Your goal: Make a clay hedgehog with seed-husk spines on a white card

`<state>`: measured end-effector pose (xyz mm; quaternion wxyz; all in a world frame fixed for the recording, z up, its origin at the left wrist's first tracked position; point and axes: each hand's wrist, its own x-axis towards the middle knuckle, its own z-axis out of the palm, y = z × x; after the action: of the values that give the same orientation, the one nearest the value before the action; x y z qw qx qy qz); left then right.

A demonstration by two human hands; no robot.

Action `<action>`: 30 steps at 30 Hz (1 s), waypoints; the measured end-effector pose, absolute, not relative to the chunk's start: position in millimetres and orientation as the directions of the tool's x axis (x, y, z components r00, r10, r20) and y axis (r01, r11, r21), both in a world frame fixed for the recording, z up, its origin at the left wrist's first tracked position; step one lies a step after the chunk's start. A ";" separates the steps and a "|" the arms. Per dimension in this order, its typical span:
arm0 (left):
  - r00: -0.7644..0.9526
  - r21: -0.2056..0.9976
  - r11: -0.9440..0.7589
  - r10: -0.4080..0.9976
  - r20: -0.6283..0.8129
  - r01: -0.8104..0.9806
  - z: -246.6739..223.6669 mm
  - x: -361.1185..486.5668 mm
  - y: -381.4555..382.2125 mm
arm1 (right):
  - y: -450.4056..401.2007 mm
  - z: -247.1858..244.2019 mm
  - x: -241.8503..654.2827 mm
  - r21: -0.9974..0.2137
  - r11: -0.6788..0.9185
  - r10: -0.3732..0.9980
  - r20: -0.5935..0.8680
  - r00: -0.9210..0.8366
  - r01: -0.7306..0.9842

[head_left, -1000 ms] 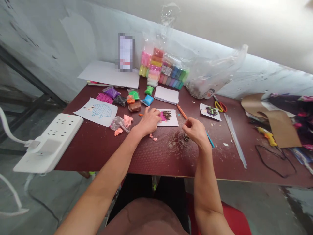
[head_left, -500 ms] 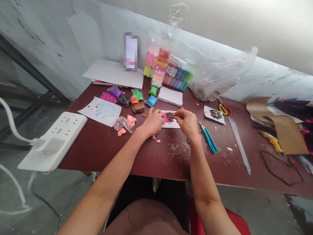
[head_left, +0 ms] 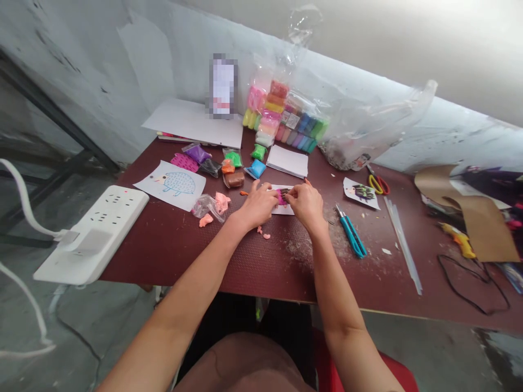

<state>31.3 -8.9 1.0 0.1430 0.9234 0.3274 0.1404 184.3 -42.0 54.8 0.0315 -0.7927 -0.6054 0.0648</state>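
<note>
A small white card lies on the table under my hands. On it is a magenta clay shape with dark thin spikes. My left hand rests on the card's left side, fingers apart and their tips by the magenta clay. My right hand is closed in a pinch over the right part of the spikes. Whatever sits between its fingertips is hidden. To the right lies a finished-looking hedgehog card with similar dark spikes. A blue hedgehog drawing lies on the left.
Pink clay and its torn bag lie left of my hands. Behind are clay packets and white paper. On the right are a teal cutter, scissors, glue sticks and a yellow glue gun. A power strip sits left.
My right hand has moved left and in over the spikes, covering more of the card. My left hand stays on the card's left side. The whole view has shifted slightly.
</note>
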 end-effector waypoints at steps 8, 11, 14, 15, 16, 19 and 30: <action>0.741 0.346 -0.741 0.651 0.165 0.575 -0.4 32.6 -9.2 | -37.4 50.9 182.1 -0.091 -0.272 0.961 -0.068 0.266 0.958; 0.741 0.349 -0.745 0.648 0.176 0.569 -1.9 32.6 -8.7 | -37.2 51.9 181.4 -0.080 -0.269 0.962 -0.079 0.263 0.960; 0.742 0.348 -0.749 0.644 0.187 0.563 -4.0 32.5 -7.9 | -37.5 53.3 181.9 -0.078 -0.263 0.963 -0.081 0.257 0.962; 0.743 0.347 -0.750 0.643 0.187 0.562 -4.4 32.5 -7.7 | -37.6 53.6 182.2 -0.079 -0.260 0.964 -0.079 0.254 0.962; 0.743 0.347 -0.751 0.642 0.187 0.562 -4.7 32.4 -7.5 | -37.6 53.7 182.4 -0.078 -0.258 0.965 -0.079 0.252 0.963; 0.744 0.346 -0.752 0.642 0.186 0.561 -4.2 32.3 -7.4 | -37.0 53.7 182.3 -0.060 -0.249 0.965 -0.096 0.242 0.967; 0.743 0.354 -0.744 0.647 0.169 0.567 -1.1 31.4 -8.8 | -29.7 51.0 182.3 -0.050 -0.222 0.969 -0.126 0.215 0.974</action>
<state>31.4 -8.8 -1.1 0.1413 0.9229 0.3287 0.1421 182.3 -29.7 51.0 -0.0197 -0.7790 -0.6233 0.0649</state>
